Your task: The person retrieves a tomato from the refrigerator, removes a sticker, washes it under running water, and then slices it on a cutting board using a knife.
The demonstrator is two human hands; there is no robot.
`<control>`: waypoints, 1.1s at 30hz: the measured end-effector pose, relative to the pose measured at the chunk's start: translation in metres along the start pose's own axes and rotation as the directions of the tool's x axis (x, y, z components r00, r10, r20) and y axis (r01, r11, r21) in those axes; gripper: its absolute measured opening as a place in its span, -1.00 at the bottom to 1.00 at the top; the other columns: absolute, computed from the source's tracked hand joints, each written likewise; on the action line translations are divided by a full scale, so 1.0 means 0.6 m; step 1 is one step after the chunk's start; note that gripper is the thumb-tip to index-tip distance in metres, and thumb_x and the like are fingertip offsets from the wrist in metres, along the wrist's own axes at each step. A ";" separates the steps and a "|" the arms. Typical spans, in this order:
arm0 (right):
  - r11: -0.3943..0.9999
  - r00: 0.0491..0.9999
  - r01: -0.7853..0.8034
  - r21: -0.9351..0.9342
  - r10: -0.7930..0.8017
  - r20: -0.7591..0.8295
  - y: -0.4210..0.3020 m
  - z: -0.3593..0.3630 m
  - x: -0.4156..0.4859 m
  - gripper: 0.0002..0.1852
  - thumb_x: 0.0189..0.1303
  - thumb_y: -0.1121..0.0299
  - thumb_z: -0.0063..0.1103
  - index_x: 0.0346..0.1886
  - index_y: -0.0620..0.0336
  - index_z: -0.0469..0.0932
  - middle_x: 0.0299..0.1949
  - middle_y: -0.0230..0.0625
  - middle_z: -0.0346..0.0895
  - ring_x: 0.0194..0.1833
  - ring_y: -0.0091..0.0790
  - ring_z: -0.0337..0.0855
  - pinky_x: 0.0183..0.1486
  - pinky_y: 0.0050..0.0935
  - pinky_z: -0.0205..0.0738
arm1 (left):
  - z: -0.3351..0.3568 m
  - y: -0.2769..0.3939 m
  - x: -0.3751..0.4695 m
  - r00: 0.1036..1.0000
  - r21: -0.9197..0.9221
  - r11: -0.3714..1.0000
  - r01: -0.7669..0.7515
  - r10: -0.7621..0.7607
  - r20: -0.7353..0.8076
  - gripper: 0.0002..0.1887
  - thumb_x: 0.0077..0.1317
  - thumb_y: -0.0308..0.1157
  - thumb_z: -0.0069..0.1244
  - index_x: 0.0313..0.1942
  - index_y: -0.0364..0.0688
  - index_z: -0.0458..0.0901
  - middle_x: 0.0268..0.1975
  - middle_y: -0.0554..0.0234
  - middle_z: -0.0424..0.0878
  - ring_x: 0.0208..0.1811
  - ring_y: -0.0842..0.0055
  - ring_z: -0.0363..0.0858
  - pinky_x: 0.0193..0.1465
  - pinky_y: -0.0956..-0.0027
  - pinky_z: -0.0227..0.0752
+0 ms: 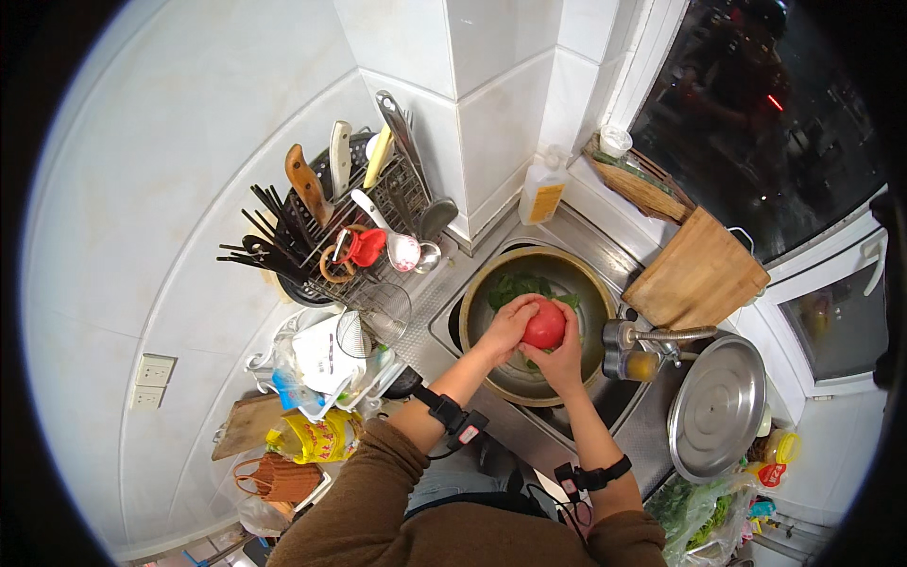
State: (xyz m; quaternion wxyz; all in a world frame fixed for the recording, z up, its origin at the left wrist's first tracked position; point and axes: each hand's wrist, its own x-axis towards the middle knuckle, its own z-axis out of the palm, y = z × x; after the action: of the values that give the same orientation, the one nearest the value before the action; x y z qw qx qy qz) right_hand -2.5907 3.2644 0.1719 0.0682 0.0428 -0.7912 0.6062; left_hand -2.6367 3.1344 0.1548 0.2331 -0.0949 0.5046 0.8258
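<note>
Both of my hands are wrapped around a red tomato, held over a round metal basin in the sink. My left hand grips its left side, and my right hand grips it from the right and below. Green leaves lie in the basin beneath the tomato, partly hidden by my hands. Right of the basin is the faucet, with a filter attachment close to the basin's rim.
A wire rack holding knives, chopsticks and ladles stands at left. Behind the basin is a plastic bottle. To the right are a wooden cutting board, a round metal lid and a plastic bag of greens. A wire strainer sits near the sink's left edge.
</note>
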 end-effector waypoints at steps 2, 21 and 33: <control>0.999 0.999 0.034 -0.033 -0.034 -0.003 -0.001 0.000 0.003 -0.10 -0.22 0.42 0.55 0.28 0.15 0.24 0.25 -0.16 0.31 0.24 -0.17 0.38 0.29 -0.27 0.29 | -0.006 0.008 0.005 0.999 -0.086 0.996 0.036 -0.034 0.024 -0.68 0.49 -0.22 -0.18 0.09 -0.19 0.51 0.03 0.15 0.56 -0.01 0.45 0.59 0.00 0.37 0.56; 0.985 0.985 -0.172 0.006 0.172 -0.033 0.075 -0.011 -0.005 -0.41 0.16 0.16 0.29 0.21 0.21 0.38 0.09 -0.11 0.48 0.09 -0.19 0.53 0.14 -0.29 0.41 | 0.001 -0.072 0.006 0.989 0.054 0.995 -0.086 0.091 -0.113 -0.65 0.46 -0.26 -0.08 0.13 -0.27 0.54 0.03 0.16 0.60 -0.03 0.46 0.61 0.04 0.42 0.52; 0.816 0.832 -0.555 0.161 0.540 0.126 0.089 -0.014 0.015 -0.51 0.37 0.04 0.00 0.08 0.31 0.50 -0.04 -0.09 0.60 -0.05 -0.22 0.65 0.05 -0.33 0.46 | -0.012 -0.108 -0.003 0.953 0.403 0.892 -0.206 0.276 -0.123 -0.60 0.43 -0.25 -0.05 0.17 -0.29 0.50 0.07 0.11 0.61 0.09 0.43 0.56 0.24 0.43 0.32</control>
State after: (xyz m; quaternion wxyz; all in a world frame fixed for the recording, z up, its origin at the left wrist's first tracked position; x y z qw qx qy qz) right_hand -2.6072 3.2867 0.1244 -0.1431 -0.1576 -0.7103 0.6710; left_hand -2.6047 3.1522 0.1010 0.0969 -0.0564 0.6835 0.7213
